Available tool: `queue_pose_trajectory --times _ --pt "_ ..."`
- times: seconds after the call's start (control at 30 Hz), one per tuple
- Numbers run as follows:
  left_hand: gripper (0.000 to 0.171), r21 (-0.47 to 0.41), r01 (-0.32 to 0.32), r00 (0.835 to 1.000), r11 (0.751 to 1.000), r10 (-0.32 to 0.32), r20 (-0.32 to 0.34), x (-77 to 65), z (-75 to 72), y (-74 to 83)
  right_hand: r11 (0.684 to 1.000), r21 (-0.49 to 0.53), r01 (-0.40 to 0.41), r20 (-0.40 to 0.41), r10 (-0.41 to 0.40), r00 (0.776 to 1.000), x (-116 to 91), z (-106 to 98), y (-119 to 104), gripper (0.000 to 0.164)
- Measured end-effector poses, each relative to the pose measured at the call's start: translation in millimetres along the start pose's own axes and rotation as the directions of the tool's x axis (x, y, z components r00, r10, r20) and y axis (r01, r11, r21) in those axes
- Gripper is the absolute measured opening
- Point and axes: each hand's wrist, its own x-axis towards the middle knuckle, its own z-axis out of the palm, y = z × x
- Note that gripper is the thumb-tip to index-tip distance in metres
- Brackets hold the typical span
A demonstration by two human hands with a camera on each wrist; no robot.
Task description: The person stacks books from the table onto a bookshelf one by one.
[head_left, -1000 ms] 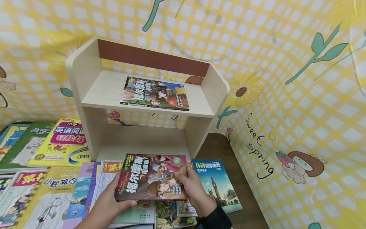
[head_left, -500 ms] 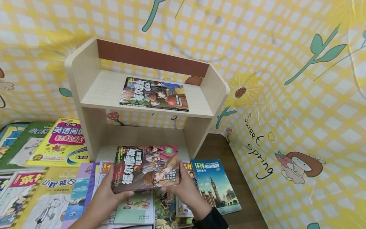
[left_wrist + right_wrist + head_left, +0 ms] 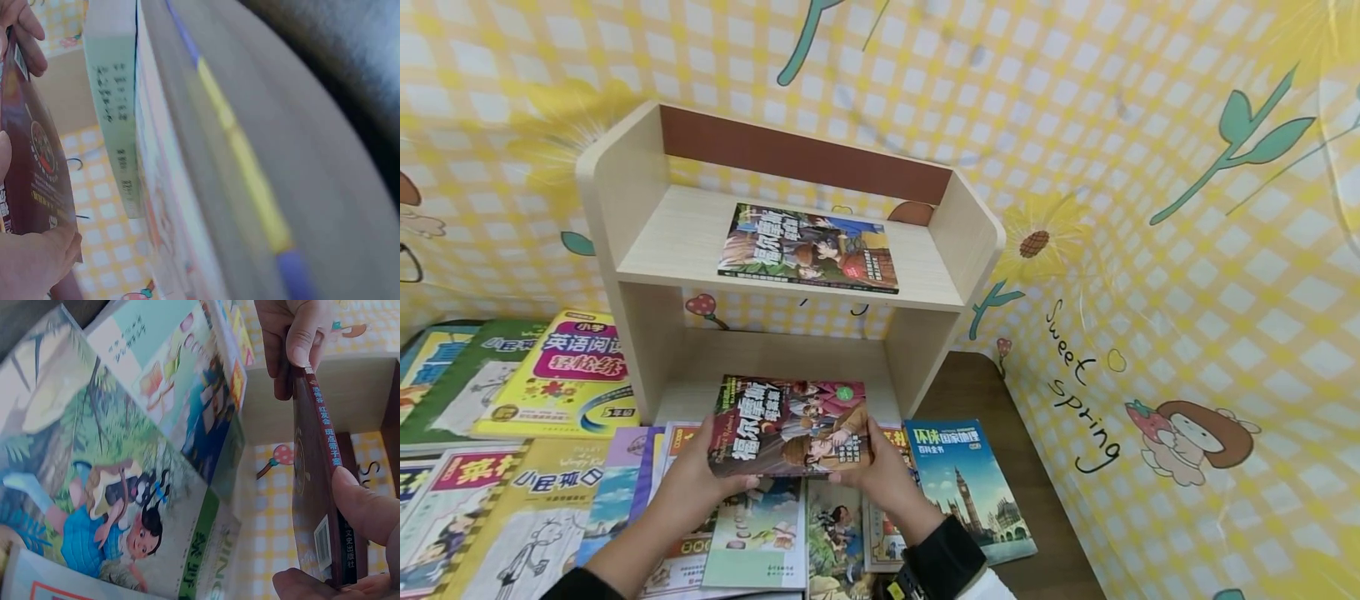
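A dark red paperback book point(image 3: 790, 427) with white Chinese lettering is held between both hands, in front of the lower shelf. My left hand point(image 3: 696, 475) grips its left end, thumb along the near edge. At the opposite end, my right hand point(image 3: 880, 471) grips it the same way. In the right wrist view the book's spine point(image 3: 328, 437) faces the camera, with a thumb pressed on it. The left wrist view shows its dark back cover point(image 3: 37, 150). A similar book point(image 3: 808, 247) lies flat on the upper shelf of the pale wooden bookshelf point(image 3: 917, 262).
Beneath my hands lie several books, among them a pale green one point(image 3: 756, 542). A blue book with a clock tower point(image 3: 973, 492) lies to the right on the dark table point(image 3: 1045, 533). On the left are a yellow workbook point(image 3: 561, 375) and a yellow diary point(image 3: 542, 525). Checked cloth point(image 3: 1150, 275) covers the walls.
Both hands have moved the dark red book forward, up toward the lower shelf opening. The right thumb has shifted from its cover to the near edge. The book on the upper shelf stays put.
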Motion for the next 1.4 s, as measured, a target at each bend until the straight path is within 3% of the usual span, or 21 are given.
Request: queue_pose_trajectory --times 0.47,0.67,0.87,1.03,1.2,1.4 --pt "0.118 -0.018 0.069 0.996 0.997 -0.067 0.066 28.4 1.4 -7.4 0.995 -0.013 -0.096 0.042 0.096 0.994 25.4 -3.3 5.0 0.091" --pt "0.102 0.022 0.035 0.999 0.999 -0.036 0.032 29.5 0.8 -9.5 0.99 -0.023 -0.142 0.027 0.143 0.989 30.7 3.1 8.2 0.087" --pt "0.081 0.096 0.031 0.999 0.995 -0.034 0.023 30.8 -1.3 -2.2 0.991 -0.051 -0.124 0.033 0.126 0.991 32.8 6.0 7.9 0.083" --pt "0.056 0.238 0.047 0.997 0.97 -0.06 0.045 33.7 -6.3 9.0 0.986 -0.123 -0.115 0.04 0.121 0.992 35.1 3.5 6.6 0.08" --pt "0.028 0.352 0.023 0.995 0.936 -0.054 0.078 41.0 -7.4 16.2 0.984 -0.161 -0.08 0.075 0.093 0.993 43.0 -0.6 3.8 0.064" --pt "0.023 0.414 0.003 0.996 0.91 -0.04 0.081 50.4 -5.7 21.4 0.97 -0.217 -0.111 -0.01 0.112 0.994 57.0 2.9 2.3 0.061"
